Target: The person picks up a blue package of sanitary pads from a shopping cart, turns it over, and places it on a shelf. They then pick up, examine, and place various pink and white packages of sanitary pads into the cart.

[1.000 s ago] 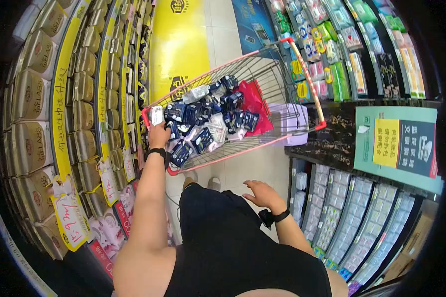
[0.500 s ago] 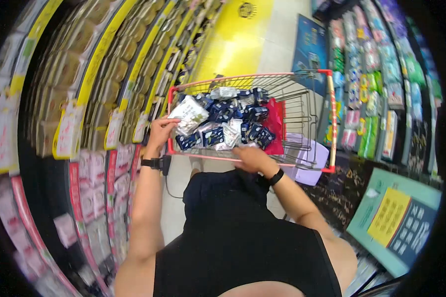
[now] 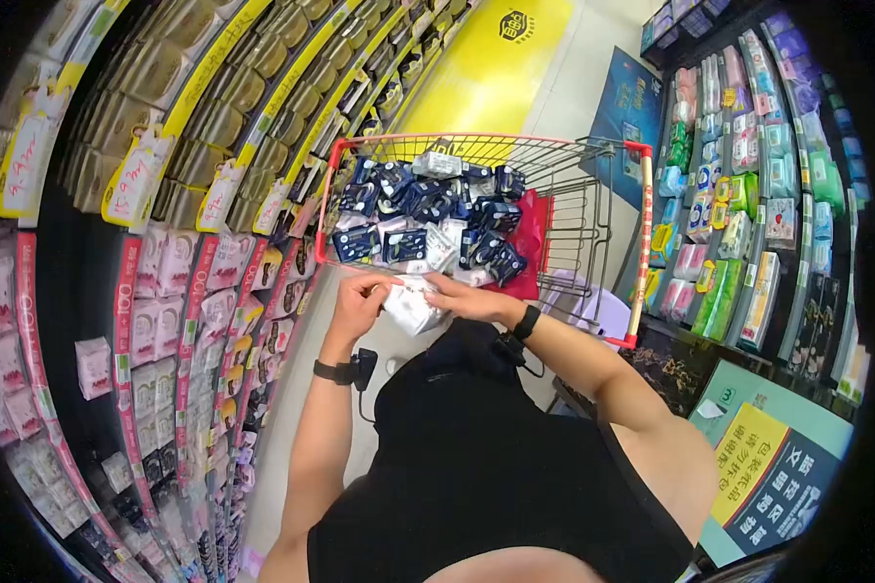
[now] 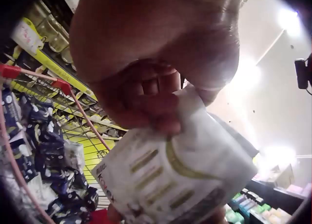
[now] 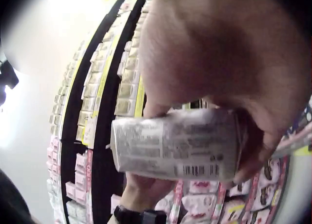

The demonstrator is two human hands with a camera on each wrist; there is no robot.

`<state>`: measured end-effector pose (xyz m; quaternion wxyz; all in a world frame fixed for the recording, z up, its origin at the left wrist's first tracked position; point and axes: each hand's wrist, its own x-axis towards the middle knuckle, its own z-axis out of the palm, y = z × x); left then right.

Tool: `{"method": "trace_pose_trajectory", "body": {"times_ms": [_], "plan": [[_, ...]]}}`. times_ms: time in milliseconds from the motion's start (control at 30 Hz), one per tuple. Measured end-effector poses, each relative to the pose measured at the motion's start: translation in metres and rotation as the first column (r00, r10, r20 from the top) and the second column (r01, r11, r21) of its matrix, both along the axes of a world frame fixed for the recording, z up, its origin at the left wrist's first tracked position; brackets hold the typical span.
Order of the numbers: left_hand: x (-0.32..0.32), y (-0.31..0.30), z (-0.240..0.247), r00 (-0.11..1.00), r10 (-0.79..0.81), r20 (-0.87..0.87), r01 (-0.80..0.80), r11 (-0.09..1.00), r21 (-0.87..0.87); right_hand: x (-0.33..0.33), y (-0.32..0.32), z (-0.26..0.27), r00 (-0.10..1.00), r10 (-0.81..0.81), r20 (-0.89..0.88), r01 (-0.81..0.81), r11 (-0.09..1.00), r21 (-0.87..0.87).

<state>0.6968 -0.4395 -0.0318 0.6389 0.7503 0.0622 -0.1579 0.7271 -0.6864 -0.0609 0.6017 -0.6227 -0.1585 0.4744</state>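
Note:
A white plastic-wrapped packet (image 3: pixel 413 306) is between both hands, in front of the body and just outside the cart's near side. My left hand (image 3: pixel 360 303) pinches its wrapper with thumb and fingers; in the left wrist view, gold print shows on the packet's face (image 4: pixel 170 170). My right hand (image 3: pixel 476 299) grips the packet from the other side, and the right wrist view shows its printed side with a barcode (image 5: pixel 175 146). Close ahead, several navy packets (image 3: pixel 403 245) lie heaped in the shopping cart (image 3: pixel 476 138), with a few white ones among them.
Shelves of gold-brown packs (image 3: pixel 136 112) and pink packs (image 3: pixel 170 267) line the left side. On the right are shelves of bright packages (image 3: pixel 739 204) and a green sign (image 3: pixel 729 389). A red bag (image 3: pixel 528 248) lies in the cart, and a lilac bin (image 3: pixel 608 316) stands by it.
The left hand has brought the white packet from the cart's left end toward the body. The right hand has come up from beside the body and now holds it too. The view has turned left.

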Motion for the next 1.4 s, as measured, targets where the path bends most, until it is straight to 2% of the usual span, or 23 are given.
{"method": "trace_pose_trajectory", "body": {"times_ms": [67, 100, 133, 200, 267, 300, 367, 433, 467, 533, 567, 633, 700, 767, 800, 933, 1033, 1167, 1200, 1300, 1333, 1400], "plan": [[-0.022, 0.006, 0.003, 0.997, 0.076, -0.020, -0.076, 0.997, -0.017, -0.026, 0.019, -0.011, 0.943, -0.097, -0.318, 0.134, 0.986, 0.096], [-0.055, 0.017, 0.006, 0.991, 0.131, -0.037, -0.132, 0.991, -0.026, -0.054, 0.035, -0.010, 0.872, -0.115, -0.476, 0.194, 0.974, 0.120], [-0.074, 0.026, 0.004, 0.984, 0.174, -0.047, -0.176, 0.984, -0.034, -0.060, 0.044, -0.003, 0.863, -0.027, -0.505, 0.154, 0.965, 0.211], [-0.120, 0.048, -0.009, 0.966, 0.254, -0.053, -0.257, 0.965, -0.047, -0.071, 0.071, -0.014, 0.968, 0.063, -0.242, -0.022, 0.985, 0.170], [-0.168, 0.069, -0.016, 0.932, 0.362, -0.006, -0.360, 0.925, -0.122, -0.084, 0.100, -0.011, 0.986, 0.169, -0.014, -0.168, 0.984, 0.055], [-0.196, 0.077, -0.016, 0.908, 0.420, 0.004, -0.413, 0.896, -0.164, -0.096, 0.118, -0.006, 0.986, 0.163, -0.025, -0.161, 0.986, 0.052], [-0.245, 0.097, -0.009, 0.899, 0.438, -0.003, -0.428, 0.878, -0.215, -0.120, 0.157, -0.009, 0.968, 0.235, 0.093, -0.237, 0.971, 0.019], [-0.303, 0.118, -0.010, 0.839, 0.543, -0.001, -0.517, 0.798, -0.311, -0.151, 0.193, 0.014, 0.880, 0.297, 0.370, -0.345, 0.936, 0.069], [-0.332, 0.132, -0.021, 0.829, 0.559, -0.010, -0.511, 0.752, -0.417, -0.171, 0.216, 0.024, 0.807, 0.310, 0.502, -0.415, 0.903, 0.111], [-0.385, 0.161, -0.035, 0.830, 0.548, 0.101, -0.509, 0.819, -0.266, -0.212, 0.258, 0.031, 0.720, 0.351, 0.598, -0.533, 0.832, 0.153], [-0.409, 0.165, -0.018, 0.769, 0.631, 0.100, -0.587, 0.760, -0.279, -0.230, 0.278, 0.032, 0.630, 0.339, 0.699, -0.600, 0.784, 0.160], [-0.456, 0.181, -0.018, 0.678, 0.710, 0.189, -0.694, 0.704, -0.152, -0.265, 0.317, 0.032, 0.607, 0.407, 0.683, -0.668, 0.726, 0.161], [-0.501, 0.191, 0.004, 0.552, 0.819, 0.154, -0.785, 0.573, -0.235, -0.302, 0.351, 0.050, 0.659, 0.504, 0.558, -0.697, 0.689, 0.201], [-0.548, 0.197, 0.017, 0.455, 0.867, 0.201, -0.849, 0.491, -0.196, -0.334, 0.383, 0.047, 0.603, 0.615, 0.509, -0.776, 0.600, 0.194], [-0.570, 0.200, 0.022, 0.417, 0.883, 0.217, -0.873, 0.456, -0.176, -0.351, 0.398, 0.051, 0.570, 0.618, 0.541, -0.804, 0.554, 0.215], [-0.637, 0.221, 0.040, 0.238, 0.943, 0.235, -0.945, 0.280, -0.167, -0.402, 0.464, 0.088, 0.406, 0.729, 0.551, -0.912, 0.357, 0.200], [-0.682, 0.228, 0.057, 0.166, 0.943, 0.287, -0.972, 0.206, -0.115, -0.438, 0.498, 0.108, 0.302, 0.725, 0.620, -0.953, 0.221, 0.206], [-0.722, 0.235, 0.100, 0.154, 0.892, 0.424, -0.988, 0.138, 0.069, -0.477, 0.533, 0.126, 0.190, 0.767, 0.613, -0.974, 0.072, 0.213], [-0.728, 0.238, 0.111, 0.141, 0.894, 0.426, -0.990, 0.125, 0.067, -0.485, 0.542, 0.128, 0.191, 0.793, 0.578, -0.966, 0.048, 0.253], [-0.764, 0.263, 0.126, 0.244, 0.860, 0.448, -0.951, 0.122, 0.284, -0.500, 0.574, 0.133, 0.181, 0.869, 0.460, -0.928, -0.004, 0.372], [-0.780, 0.276, 0.127, 0.203, 0.869, 0.451, -0.955, 0.074, 0.288, -0.502, 0.587, 0.138, 0.138, 0.916, 0.376, -0.923, -0.018, 0.384], [-0.818, 0.301, 0.130, 0.123, 0.883, 0.454, -0.956, -0.017, 0.293, -0.508, 0.613, 0.138, 0.102, 0.849, 0.519, -0.952, -0.068, 0.298]]}}
